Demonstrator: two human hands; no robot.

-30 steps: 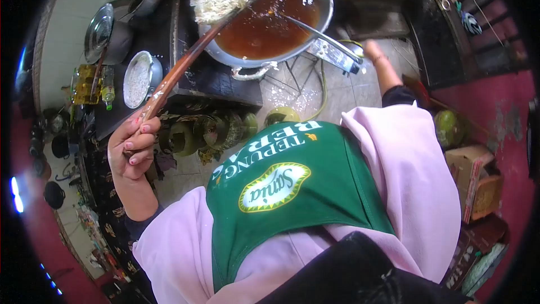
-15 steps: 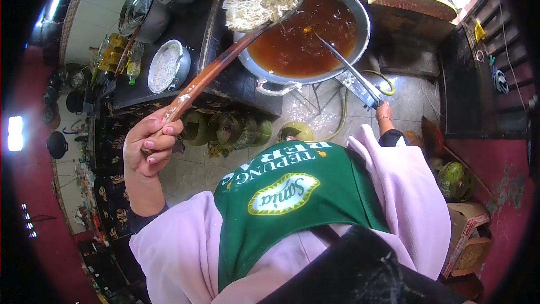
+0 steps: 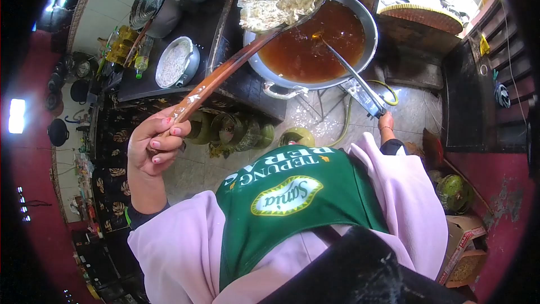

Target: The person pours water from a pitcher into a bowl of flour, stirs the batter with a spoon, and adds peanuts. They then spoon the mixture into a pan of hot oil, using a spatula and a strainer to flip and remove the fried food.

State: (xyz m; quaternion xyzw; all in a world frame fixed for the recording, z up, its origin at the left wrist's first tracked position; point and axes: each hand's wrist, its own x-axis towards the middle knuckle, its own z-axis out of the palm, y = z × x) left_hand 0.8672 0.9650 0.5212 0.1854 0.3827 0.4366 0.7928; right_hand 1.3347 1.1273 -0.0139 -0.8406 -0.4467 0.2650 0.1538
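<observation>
My left hand (image 3: 157,143) is closed round the end of a long wooden handle (image 3: 216,79). At the handle's far end, a wide skimmer carries a heap of pale, lumpy food (image 3: 284,1) over the left rim of a large pan (image 3: 368,42). Reddish-brown liquid (image 3: 315,50) fills the pan. My right hand (image 3: 386,121), small in view at the pan's lower right, is closed on the end of a long metal ladle (image 3: 351,70). The ladle's tip lies in the liquid.
A pot of white stuff (image 3: 174,63) stands on the dark counter (image 3: 140,85), near oil bottles (image 3: 121,45) and more pots. Green gas cylinders (image 3: 225,129) are below. A woven tray (image 3: 422,16) is at the upper right, a cardboard box (image 3: 467,236) at the lower right.
The whole view has shifted slightly, so the pan and counter appear a little further right and lower. Both hands keep their holds, and the skimmer remains over the pan's left rim.
</observation>
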